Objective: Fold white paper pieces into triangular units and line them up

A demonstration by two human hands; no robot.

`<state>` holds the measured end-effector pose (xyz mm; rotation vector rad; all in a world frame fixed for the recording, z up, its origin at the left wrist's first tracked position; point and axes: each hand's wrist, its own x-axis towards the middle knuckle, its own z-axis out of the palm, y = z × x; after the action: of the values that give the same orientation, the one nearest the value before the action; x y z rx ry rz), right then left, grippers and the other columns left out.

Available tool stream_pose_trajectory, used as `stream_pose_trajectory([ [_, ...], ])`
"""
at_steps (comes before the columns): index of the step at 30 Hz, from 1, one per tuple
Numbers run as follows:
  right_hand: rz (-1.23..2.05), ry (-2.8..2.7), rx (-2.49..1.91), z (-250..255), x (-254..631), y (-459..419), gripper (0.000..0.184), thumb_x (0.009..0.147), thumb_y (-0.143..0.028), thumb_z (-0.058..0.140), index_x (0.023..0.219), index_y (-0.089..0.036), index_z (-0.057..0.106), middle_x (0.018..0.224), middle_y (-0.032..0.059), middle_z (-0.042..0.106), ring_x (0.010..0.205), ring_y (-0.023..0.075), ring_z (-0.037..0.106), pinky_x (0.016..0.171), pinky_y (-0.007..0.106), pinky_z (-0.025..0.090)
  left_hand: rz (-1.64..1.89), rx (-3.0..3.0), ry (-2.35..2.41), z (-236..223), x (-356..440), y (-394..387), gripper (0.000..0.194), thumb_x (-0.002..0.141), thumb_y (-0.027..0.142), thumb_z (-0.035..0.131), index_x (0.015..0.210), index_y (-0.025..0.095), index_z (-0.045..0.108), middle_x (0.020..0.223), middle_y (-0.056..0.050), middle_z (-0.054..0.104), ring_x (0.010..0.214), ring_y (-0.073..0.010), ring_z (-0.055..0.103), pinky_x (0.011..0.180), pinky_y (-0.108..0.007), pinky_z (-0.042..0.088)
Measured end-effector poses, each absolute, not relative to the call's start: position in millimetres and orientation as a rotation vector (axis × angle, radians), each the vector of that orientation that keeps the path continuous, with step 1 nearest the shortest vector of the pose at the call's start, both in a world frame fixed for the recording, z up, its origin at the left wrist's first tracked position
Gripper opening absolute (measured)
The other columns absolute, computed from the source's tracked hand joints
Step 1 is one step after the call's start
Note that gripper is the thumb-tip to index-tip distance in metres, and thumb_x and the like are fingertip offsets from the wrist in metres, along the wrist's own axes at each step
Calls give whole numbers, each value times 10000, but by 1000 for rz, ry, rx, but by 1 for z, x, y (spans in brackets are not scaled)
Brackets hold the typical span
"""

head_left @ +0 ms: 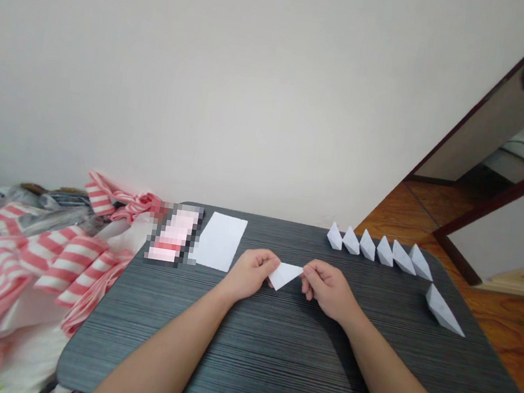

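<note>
A small folded piece of white paper [286, 276], triangular with its point toward me, is held above the dark table between my two hands. My left hand [253, 273] pinches its left corner, thumb on top. At the opposite corner, my right hand [327, 287] grips the paper between thumb and fingers. Some fingertips of both hands are hidden behind the paper or curled under. Several folded white paper boats [367, 245] stand in a row at the table's far right. One more paper boat [443, 309] sits nearer to me, by the right edge.
Flat white sheets [220, 241] lie on the dark wood-grained table [256, 366], left of my hands. Beside them is a blurred-out, pixelated rectangular object [175, 234]. Red-and-white striped cloth [51, 257] is heaped left of the table. A wall [258, 91] rises behind; a doorway opens at right.
</note>
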<state>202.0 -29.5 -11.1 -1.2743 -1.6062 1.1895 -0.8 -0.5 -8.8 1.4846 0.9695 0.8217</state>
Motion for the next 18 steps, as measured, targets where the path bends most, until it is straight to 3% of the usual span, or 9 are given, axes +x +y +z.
stream_pose_trajectory([
  [10, 1183, -1691, -1249, -5, 201, -30, 266, 895, -308, 428, 677, -174, 502, 559, -23, 542, 465, 90, 508, 489, 216, 388, 799, 1559, 976, -5, -1, -2, 352, 841, 414, 443, 711, 123, 592, 589, -10, 545, 539, -100, 483, 514, -209, 368],
  [15, 1167, -1662, -1242, -8, 201, -30, 272, 895, -305, 432, 669, -171, 505, 527, -28, 524, 447, 86, 491, 484, 218, 382, 799, 1580, 961, -5, 3, -3, 303, 830, 413, 472, 848, 138, 599, 670, -9, 558, 537, -93, 495, 511, -208, 391],
  [18, 1236, -1597, -1161, -11, 199, -30, 193, 891, -304, 437, 791, -172, 536, 605, -16, 559, 468, 86, 503, 467, 213, 373, 779, 1560, 970, -7, 2, -3, 304, 838, 421, 454, 873, 147, 581, 669, -2, 541, 514, -89, 488, 478, -201, 388],
])
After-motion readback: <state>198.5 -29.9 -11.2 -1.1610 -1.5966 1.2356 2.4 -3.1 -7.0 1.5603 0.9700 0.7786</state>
